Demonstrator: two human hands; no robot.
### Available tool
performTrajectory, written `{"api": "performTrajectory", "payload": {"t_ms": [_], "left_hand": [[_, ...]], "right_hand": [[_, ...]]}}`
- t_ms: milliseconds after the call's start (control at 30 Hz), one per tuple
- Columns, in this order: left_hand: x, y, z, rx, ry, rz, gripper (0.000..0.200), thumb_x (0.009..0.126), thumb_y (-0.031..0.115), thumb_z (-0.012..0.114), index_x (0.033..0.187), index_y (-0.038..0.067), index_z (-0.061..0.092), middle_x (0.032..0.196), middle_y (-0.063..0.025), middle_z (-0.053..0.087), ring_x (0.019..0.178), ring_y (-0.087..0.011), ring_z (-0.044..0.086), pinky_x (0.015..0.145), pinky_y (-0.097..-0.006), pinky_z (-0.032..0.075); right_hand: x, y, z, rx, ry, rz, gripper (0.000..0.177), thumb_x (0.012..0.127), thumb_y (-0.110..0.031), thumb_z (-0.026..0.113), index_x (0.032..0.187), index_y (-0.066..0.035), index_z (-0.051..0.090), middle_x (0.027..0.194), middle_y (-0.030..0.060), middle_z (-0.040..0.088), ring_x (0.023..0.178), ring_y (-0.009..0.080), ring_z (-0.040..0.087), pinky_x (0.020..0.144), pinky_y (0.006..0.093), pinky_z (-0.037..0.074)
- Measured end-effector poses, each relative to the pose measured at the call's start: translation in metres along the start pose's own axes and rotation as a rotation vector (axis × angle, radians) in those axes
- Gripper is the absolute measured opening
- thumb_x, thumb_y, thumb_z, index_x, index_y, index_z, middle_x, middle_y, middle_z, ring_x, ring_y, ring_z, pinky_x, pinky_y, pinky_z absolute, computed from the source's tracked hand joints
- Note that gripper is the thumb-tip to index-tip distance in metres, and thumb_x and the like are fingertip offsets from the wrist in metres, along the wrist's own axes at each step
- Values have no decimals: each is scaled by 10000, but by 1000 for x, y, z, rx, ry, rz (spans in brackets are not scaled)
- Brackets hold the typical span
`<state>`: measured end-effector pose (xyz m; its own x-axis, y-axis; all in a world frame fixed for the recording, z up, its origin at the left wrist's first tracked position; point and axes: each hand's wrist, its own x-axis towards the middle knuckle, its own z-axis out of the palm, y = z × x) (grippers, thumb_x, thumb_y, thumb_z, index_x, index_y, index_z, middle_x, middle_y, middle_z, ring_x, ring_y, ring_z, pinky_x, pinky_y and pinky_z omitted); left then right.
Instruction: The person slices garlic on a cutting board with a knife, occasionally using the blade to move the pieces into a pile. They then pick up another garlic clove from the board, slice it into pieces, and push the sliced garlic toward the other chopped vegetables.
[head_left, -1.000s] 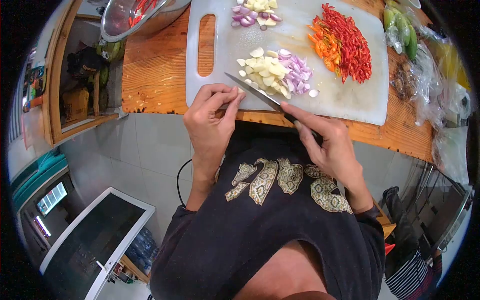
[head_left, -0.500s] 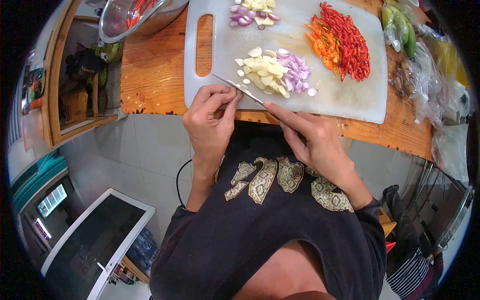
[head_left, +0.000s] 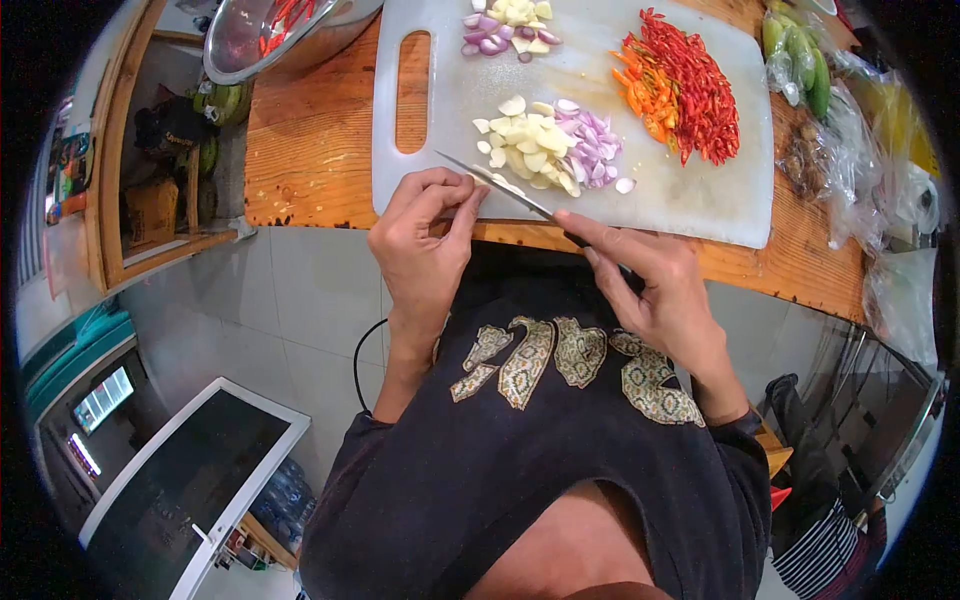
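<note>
My right hand [head_left: 650,280] is closed around the dark handle of a knife [head_left: 515,194], its forefinger stretched along the top. The blade slants up and left over the near edge of the white cutting board [head_left: 690,215]. My left hand [head_left: 425,225] pinches a small pale piece, apparently a garlic clove, against the blade; the fingers mostly hide it. Pale slices lie by the blade. Just beyond it are a heap of sliced garlic [head_left: 528,145] and sliced shallots [head_left: 592,145]. Cut red chilies [head_left: 695,90] and orange chilies [head_left: 645,95] lie further right.
Whole peeled shallots [head_left: 488,40] and garlic cloves [head_left: 520,12] sit at the board's far side. A metal bowl [head_left: 235,60] holding red chilies stands at the left of the wooden table [head_left: 310,150]. Bagged green vegetables [head_left: 800,55] and plastic bags [head_left: 860,170] lie at right.
My right hand has drawn the knife back to the right and slightly down, so more of its handle shows. My left hand stays almost in place, still pinching.
</note>
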<state>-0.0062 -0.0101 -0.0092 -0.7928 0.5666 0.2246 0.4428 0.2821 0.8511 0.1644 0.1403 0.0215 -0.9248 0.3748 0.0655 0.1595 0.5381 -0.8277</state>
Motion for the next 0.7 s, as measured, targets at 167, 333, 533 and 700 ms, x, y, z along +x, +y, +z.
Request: {"api": "performTrajectory", "payload": {"t_ms": [167,333,533,700], "left_hand": [[0,3,-3,66,-32,4,94,838,-59,784,918,-67,736,937,-70,700,766,-101,700,671,-246,595],[0,5,-3,50,-35,-7,100,838,-63,775,931,-58,739,938,-75,700,755,-120,709,667,-249,592],[0,3,-1,52,-15,5,102,837,-65,770,934,-51,743,956,-83,709,795,-133,729,684,-253,604],[0,2,0,26,-11,-4,121,820,-70,773,932,-52,732,973,-88,710,826,-140,738,713,-261,618]], "right_hand": [[-3,-2,6,20,10,-32,516,889,-3,669,1387,-136,639,874,184,707,745,332,683,674,424,542],[1,-2,16,23,-13,-13,518,894,-8,662,1391,-153,633,867,181,698,727,349,676,668,441,540],[12,2,22,25,-41,25,487,904,-18,657,1376,-137,639,825,168,696,709,353,680,654,452,543],[3,17,18,56,49,-10,455,903,-39,673,1349,-133,664,772,149,673,670,322,667,622,422,527]]}}
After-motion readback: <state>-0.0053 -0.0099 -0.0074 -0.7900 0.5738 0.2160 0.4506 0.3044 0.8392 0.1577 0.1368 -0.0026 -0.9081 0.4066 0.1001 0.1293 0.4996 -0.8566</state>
